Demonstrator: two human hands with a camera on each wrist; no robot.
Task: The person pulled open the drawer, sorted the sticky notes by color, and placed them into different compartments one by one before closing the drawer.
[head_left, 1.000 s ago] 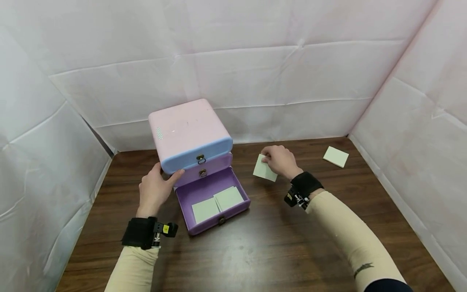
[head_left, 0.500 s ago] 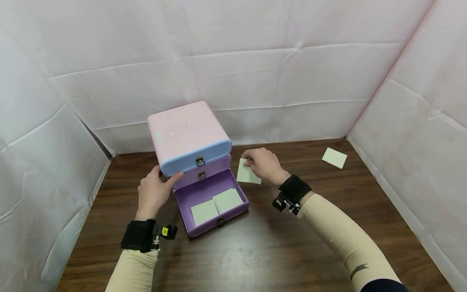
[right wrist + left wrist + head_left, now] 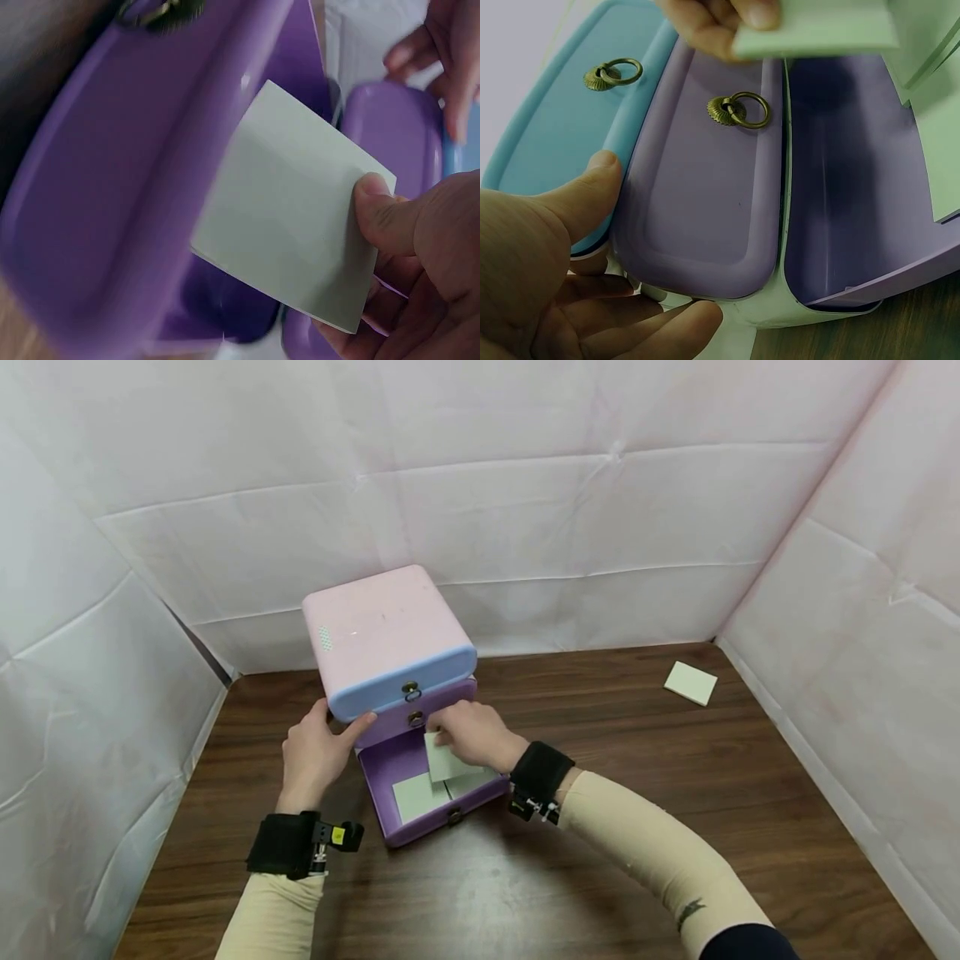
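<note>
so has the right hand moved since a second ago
Yes. The right hand, pinching a pale green note, has moved left across the table, from out beside the drawer unit to over its open bottom drawer.

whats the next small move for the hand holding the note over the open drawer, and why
Probably lower the right hand a little and release the note into the open bottom drawer. The note is already held above the drawer, where two notes lie flat, and the left hand steadies the drawer unit.
</note>
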